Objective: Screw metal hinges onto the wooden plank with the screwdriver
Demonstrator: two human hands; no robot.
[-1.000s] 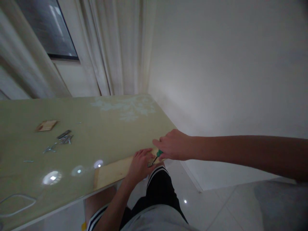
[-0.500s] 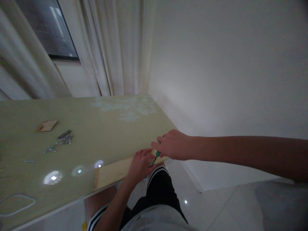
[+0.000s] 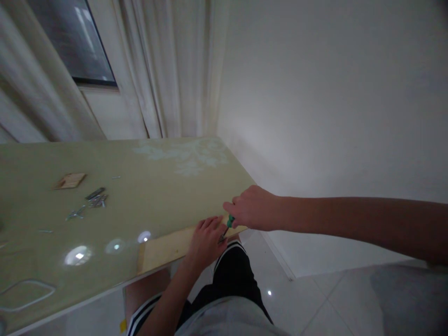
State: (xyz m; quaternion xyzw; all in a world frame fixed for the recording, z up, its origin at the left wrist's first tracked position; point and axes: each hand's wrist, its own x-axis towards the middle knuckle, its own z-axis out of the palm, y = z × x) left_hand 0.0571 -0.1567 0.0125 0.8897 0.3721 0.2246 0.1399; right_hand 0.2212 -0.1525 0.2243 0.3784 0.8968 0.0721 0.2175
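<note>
A pale wooden board (image 3: pixel 163 250) lies along the table's near edge. Across it rests my left hand (image 3: pixel 206 240), fingers over the top toward the far side and thumb by the near edge, holding the board. Beside that thumb is a small metal piece (image 3: pixel 221 239), mostly hidden, so its kind is unclear. My right hand (image 3: pixel 254 209) is closed around the green handle of a screwdriver (image 3: pixel 230 221). The screwdriver tilts, its shaft pointing down at the metal piece; whether the tip touches a screw cannot be made out.
Several small metal parts (image 3: pixel 98 200) lie in a pile on the green table (image 3: pixel 157 196), near a small flat wooden piece (image 3: pixel 71 180). A pale loop (image 3: pixel 52 290) lies at the front left. A white wall (image 3: pixel 332 116) stands close on the right, curtains (image 3: pixel 182 70) behind.
My right hand and the screwdriver have shifted slightly up and to the right. The thumb of my left hand now covers more of the metal piece. The view has moved a little.
</note>
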